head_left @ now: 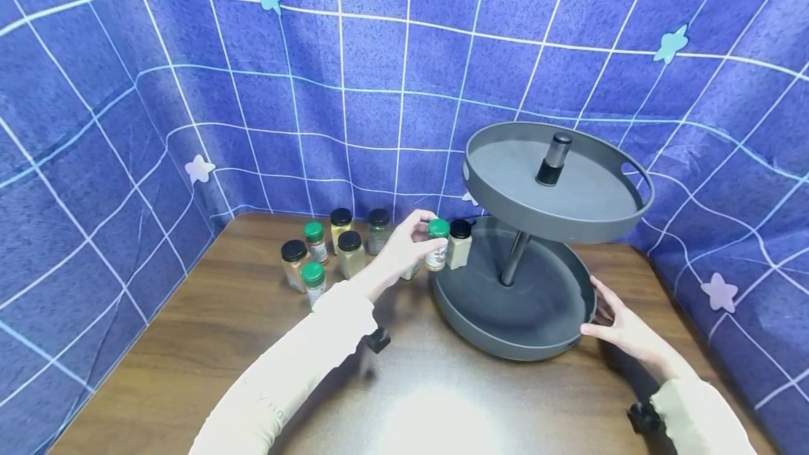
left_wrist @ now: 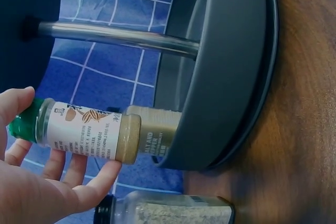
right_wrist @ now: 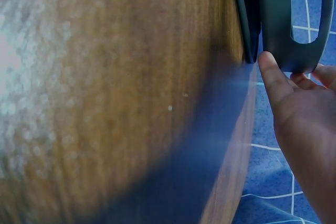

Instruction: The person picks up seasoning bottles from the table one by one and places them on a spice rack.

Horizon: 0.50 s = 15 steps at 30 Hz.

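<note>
"What does the left hand (head_left: 404, 248) hold?"

"A person's left hand pinches a small, clear, round jar with a green cap and white label (head_left: 437, 258) between thumb and fingers, raised just beside the left rim of a round, dark-grey lower tray (head_left: 489, 311)."

"And the right hand (head_left: 622, 332)?"

"Spread wide, thumb well apart from the fingers, it touches the tray's outer wall on the right."

"Anything in the tray?"

"A clear jar with a black cap and pale contents (head_left: 458, 253) stands upright inside the left rim, its label partly reading 'and pepper'. A slim metal pole (head_left: 515, 258) rises from the middle to a matching dark-grey upper tray (head_left: 505, 163)."

"The surroundings?"

"Green- and black-capped spice jars (head_left: 350, 258) stand clustered to the left on a brown wood-grain tabletop (head_left: 208, 343), one partly hidden by the left hand, before a blue, star-dotted cloth with white grid lines (head_left: 373, 118)."
</note>
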Tool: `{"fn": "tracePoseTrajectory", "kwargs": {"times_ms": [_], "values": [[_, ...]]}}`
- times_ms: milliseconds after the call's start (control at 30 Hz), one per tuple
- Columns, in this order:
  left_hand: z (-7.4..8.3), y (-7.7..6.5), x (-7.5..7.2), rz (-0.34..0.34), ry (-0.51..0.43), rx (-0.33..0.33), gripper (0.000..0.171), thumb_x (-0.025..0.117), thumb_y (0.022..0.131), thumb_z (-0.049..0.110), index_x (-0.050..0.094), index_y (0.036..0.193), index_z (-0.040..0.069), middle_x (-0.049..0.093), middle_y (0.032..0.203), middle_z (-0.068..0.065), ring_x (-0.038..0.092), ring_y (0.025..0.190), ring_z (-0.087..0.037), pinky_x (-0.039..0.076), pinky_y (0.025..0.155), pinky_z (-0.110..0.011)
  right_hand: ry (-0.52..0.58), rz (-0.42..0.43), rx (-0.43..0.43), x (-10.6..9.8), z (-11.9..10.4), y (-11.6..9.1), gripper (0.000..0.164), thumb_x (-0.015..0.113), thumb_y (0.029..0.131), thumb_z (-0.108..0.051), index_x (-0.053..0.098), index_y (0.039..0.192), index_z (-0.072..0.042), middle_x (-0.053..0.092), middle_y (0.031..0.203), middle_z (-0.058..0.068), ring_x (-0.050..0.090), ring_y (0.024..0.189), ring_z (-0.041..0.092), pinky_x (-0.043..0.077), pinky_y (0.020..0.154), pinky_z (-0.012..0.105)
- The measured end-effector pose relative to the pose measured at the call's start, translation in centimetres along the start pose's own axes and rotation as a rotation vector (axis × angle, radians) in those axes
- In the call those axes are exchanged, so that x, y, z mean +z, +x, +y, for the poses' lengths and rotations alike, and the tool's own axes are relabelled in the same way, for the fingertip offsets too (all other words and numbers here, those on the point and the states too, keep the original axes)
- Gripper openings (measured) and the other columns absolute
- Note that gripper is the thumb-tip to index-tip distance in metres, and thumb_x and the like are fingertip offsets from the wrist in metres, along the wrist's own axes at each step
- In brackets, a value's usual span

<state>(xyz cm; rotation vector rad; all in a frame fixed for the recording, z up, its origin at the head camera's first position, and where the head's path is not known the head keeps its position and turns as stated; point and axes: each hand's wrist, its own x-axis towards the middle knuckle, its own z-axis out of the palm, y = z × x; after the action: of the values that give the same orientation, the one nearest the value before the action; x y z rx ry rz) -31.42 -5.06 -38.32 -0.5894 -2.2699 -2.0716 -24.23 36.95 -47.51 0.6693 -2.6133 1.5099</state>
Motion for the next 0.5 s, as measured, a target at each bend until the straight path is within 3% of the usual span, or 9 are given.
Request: {"fn": "tracePoseTrajectory", "kwargs": {"times_ms": [133,233,500], "values": [[-0.4,0.3,0.5,0.019,-0.010,-0.001,0.039,0.071,0.081,0.003,0.053,0.115,0.007,0.062,0.104,-0.013,0.061,0.087,-0.012,0.052,0.069,-0.029,-0.002,-0.003,0.009,0.0,0.0,0.0,0.091,0.069,0.079,0.005,0.008,0.147,0.006,0.030,0.134,0.035,0.035,0.114,-0.018,0.036,0.089,0.002],[-0.6,0.4,0.8,0.027,-0.013,0.008,0.038,0.071,0.081,0.003,0.053,0.114,0.006,0.062,0.103,-0.013,0.062,0.089,-0.015,0.052,0.071,-0.028,0.000,-0.010,0.021,-0.1,0.0,-0.1,0.091,0.069,0.080,0.004,0.007,0.147,0.006,0.025,0.135,0.040,0.035,0.114,-0.019,0.035,0.089,0.002],[-1.4,0.9,1.7,0.029,-0.022,-0.012,0.038,0.072,0.081,0.005,0.053,0.113,0.009,0.062,0.105,-0.014,0.064,0.093,-0.019,0.054,0.072,-0.031,-0.003,-0.017,0.062,-0.2,0.3,-0.1,0.092,0.069,0.082,-0.001,0.007,0.148,0.003,0.022,0.139,0.041,0.034,0.113,-0.020,0.035,0.089,0.002]]}}
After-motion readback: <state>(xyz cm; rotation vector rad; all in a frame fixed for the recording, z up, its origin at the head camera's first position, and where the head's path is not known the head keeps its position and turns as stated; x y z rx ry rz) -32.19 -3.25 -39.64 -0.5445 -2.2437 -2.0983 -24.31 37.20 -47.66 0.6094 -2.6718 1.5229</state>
